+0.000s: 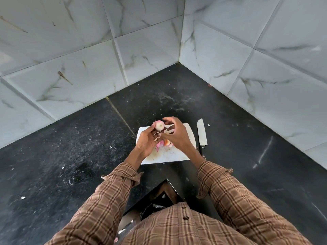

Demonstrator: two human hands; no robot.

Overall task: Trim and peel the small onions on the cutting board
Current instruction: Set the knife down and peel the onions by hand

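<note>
My left hand holds a small pale pink onion at its fingertips, cut face toward me, above the white cutting board. My right hand is right beside the onion, its fingers curled over and touching the onion's right side. Under my hands, pink peels and another small onion lie on the board, partly hidden. A knife rests on the counter just right of the board, blade pointing away from me; nothing is holding it.
The black counter sits in a corner of marble-tiled walls, with scattered bits of peel on it. The counter's front edge forms a notch close to my body.
</note>
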